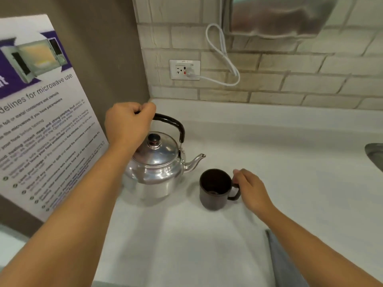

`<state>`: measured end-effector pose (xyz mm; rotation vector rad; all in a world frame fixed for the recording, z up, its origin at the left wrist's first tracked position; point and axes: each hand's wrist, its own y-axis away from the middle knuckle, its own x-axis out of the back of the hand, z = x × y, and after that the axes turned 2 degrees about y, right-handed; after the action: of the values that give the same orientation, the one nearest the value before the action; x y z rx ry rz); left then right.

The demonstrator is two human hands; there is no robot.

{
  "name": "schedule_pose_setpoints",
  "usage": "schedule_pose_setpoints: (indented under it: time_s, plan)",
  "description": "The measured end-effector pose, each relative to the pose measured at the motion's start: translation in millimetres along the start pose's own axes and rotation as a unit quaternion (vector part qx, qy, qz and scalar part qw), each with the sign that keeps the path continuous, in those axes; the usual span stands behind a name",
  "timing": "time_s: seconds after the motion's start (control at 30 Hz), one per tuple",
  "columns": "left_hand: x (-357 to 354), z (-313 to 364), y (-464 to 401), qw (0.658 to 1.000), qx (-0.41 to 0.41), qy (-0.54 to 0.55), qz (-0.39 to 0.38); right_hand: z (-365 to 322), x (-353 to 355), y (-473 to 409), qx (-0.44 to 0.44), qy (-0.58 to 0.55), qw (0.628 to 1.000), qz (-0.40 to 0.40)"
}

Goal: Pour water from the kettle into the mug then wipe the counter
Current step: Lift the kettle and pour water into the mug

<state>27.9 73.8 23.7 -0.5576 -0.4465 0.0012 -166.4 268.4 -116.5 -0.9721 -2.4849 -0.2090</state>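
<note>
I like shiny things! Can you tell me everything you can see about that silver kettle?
The shiny, rounded silver metal kettle stands upright on the white counter, near the corner. It has a domed lid with a dark knob, still on, a curved spout pointing right toward the dark brown mug, and an arched black handle. The left hand has closed its grip around the handle's top. The kettle does not touch the mug.

Sink (375,154) cut off at right, grey cloth (284,264) — partly behind forearm

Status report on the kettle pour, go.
Left hand closed on kettle handle. Right hand at mug handle, grip unclear. Mug upright beside spout, path clear.
</note>
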Motion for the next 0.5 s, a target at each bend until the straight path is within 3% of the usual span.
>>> schedule_pose_setpoints:
  time_s: [0.17, 0.5]
  plan:
    - [6, 5, 16, 1.0, -0.007, -0.013, -0.016, 10, -17, 10, -0.054, -0.099, 0.994, 0.009]
    - [5, 23, 27, 0.994, -0.078, -0.06, -0.036, 9, -22, 15, -0.021, -0.096, 0.994, 0.038]
